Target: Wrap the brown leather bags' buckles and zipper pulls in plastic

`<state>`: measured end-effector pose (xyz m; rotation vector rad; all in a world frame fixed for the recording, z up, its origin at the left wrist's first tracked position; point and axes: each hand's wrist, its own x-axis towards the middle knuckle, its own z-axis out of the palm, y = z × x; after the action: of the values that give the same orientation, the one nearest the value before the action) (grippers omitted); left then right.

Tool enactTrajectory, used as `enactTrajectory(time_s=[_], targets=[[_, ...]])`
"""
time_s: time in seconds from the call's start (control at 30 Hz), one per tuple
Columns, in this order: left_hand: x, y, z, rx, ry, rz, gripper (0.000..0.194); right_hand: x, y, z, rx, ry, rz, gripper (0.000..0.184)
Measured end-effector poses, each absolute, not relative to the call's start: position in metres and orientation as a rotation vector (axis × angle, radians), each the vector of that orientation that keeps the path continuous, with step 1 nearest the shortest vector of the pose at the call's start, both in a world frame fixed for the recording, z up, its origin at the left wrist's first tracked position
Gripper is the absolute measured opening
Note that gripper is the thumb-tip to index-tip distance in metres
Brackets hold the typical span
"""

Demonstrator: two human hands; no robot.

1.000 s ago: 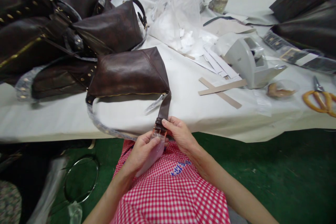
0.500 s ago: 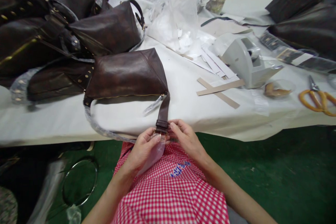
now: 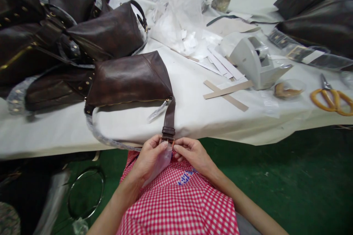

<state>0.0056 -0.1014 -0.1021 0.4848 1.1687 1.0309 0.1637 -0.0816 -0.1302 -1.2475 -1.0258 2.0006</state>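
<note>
A dark brown leather handbag [image 3: 129,80] lies at the table's front edge. Its short strap [image 3: 169,115] hangs toward me and ends in a metal buckle [image 3: 167,140] below a leather keeper loop [image 3: 168,131]. My left hand [image 3: 151,154] is closed on the buckle's left side, its thumb pressing a clear plastic film [image 3: 161,165] that hangs below. My right hand [image 3: 191,153] pinches at the buckle's right edge, thumb against forefinger. The bag's other strap [image 3: 102,136], wrapped in clear plastic, curves from the left and passes behind my left hand.
More brown handbags [image 3: 107,33] are piled on the left. To the right lie crossed card strips [image 3: 226,90], a grey tape dispenser [image 3: 250,64] and orange-handled scissors [image 3: 331,99]. Crumpled plastic [image 3: 179,11] covers the table's middle. Another person's arm shows at the far side.
My right hand has slid down from the keeper loop to the buckle's right edge. My left hand stays at the buckle. The view has shifted slightly.
</note>
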Motion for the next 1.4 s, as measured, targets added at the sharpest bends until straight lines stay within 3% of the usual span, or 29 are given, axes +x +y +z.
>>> enactTrajectory(time_s=[0.27, 0.53, 0.77, 1.0, 1.23, 1.4], targets=[[0.008, -0.101, -0.102, 0.428, 1.138, 1.018, 0.027, 0.162, -0.079, -0.140, -1.185, -1.100, 1.991, 0.021], [0.000, -0.097, -0.108, 0.565, 1.208, 0.997, 0.023, 0.162, -0.079, -0.139, -1.193, -1.868, 1.162, 0.013], [-0.005, -0.093, -0.103, 0.872, 1.245, 0.866, 0.024, 0.164, -0.082, -0.144, -1.248, -1.833, 1.278, 0.013], [-0.004, -0.092, -0.101, 0.849, 1.234, 0.922, 0.023, 0.162, -0.082, -0.142, -1.164, -1.963, 0.963, 0.016], [-0.002, -0.090, -0.093, 0.742, 1.213, 0.947, 0.021, 0.164, -0.079, -0.142, -1.176, -1.930, 0.880, 0.018], [-0.006, -0.092, -0.098, 0.731, 1.152, 0.891, 0.040, 0.165, -0.075, -0.143, -1.188, -1.927, 0.841, 0.016]])
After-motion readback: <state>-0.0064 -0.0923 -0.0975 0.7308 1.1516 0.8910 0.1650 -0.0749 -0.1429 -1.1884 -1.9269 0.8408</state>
